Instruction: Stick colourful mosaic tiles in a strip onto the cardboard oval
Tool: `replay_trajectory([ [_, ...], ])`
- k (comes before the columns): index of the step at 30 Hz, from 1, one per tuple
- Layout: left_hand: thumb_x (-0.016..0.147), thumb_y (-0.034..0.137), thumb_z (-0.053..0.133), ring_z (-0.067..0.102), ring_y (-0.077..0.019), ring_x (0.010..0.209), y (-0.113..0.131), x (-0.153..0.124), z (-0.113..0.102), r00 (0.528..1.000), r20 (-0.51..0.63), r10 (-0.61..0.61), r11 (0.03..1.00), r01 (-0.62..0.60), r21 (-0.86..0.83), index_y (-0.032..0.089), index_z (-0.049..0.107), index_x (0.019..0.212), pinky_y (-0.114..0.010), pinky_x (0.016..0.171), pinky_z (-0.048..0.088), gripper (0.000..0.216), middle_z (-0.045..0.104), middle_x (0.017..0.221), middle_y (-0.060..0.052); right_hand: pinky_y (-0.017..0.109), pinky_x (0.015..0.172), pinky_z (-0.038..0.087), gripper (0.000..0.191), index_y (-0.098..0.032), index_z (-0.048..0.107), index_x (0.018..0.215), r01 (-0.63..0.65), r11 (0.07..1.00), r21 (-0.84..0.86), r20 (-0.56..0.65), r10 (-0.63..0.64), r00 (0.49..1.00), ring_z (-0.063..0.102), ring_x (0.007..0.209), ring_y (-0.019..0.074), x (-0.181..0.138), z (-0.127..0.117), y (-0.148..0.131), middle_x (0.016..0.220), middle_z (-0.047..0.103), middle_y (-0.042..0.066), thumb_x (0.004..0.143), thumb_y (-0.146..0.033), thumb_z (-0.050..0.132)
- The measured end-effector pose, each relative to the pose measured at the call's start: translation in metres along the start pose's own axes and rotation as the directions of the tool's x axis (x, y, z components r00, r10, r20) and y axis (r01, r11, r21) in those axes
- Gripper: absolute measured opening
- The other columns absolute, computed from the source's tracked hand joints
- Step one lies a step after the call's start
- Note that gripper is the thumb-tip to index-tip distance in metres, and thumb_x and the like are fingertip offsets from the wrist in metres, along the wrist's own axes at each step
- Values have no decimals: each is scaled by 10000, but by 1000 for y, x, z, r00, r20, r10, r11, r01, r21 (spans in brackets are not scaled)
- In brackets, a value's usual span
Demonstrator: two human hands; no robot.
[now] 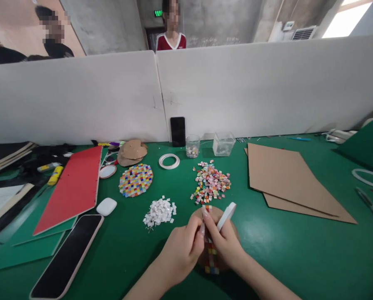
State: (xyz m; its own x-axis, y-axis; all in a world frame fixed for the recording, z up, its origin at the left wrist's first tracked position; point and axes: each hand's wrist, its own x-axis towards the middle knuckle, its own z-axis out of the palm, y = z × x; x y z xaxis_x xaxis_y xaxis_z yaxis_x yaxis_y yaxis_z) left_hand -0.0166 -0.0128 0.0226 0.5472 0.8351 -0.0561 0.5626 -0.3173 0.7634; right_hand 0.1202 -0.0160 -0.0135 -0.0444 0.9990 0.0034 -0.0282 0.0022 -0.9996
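Observation:
Both hands meet over a round cardboard disc [196, 217], which bears a column of small coloured mosaic tiles [211, 260]. My left hand [186, 246] is closed, its thumb and fingertips pinched near the disc's middle; what they hold is hidden. My right hand [224, 241] is closed too, its fingertips touching the left ones near the upper tiles. Out of its grip sticks a white band, seemingly a roll of tape [227, 214] seen edge-on. Beyond the disc lies a pile of mixed coloured tiles [211, 181], and to the left a heap of white tiles [159, 213].
A tile-covered disc [136, 180], cardboard pieces [131, 153], white rings [169, 161], a cup [192, 146] and a clear box [224, 145] stand farther back. Phones [69, 254] [178, 131], a red board [73, 187] and cardboard sheets [283, 175] flank the work. A white partition [251, 87] closes the back.

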Motion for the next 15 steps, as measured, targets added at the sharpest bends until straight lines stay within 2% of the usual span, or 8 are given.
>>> replay_trajectory([
  [5,941,284,255,385,-115,531,5,-2,-4,997,72,-42,974,57,-221,201,403,834,-241,502,248,200,428,617,42,235,528,314,450,-190,438,579,70,992,-105,39,-66,997,358,515,102,-1,-2,-2,542,406,-30,912,-490,396],
  [11,947,289,270,318,-96,499,5,-2,-5,992,119,-45,931,85,-354,197,393,828,-230,487,242,194,354,576,69,222,505,322,460,-187,437,588,45,998,-46,57,-42,997,360,516,100,-4,-2,-3,551,394,-31,914,-506,374],
  [15,948,301,295,312,-87,509,5,-2,-4,989,138,-46,886,104,-452,197,386,806,-214,495,275,198,360,586,72,218,478,324,436,-185,449,624,93,995,-44,72,-90,993,371,516,101,-5,-2,-5,573,417,-26,921,-491,364],
])
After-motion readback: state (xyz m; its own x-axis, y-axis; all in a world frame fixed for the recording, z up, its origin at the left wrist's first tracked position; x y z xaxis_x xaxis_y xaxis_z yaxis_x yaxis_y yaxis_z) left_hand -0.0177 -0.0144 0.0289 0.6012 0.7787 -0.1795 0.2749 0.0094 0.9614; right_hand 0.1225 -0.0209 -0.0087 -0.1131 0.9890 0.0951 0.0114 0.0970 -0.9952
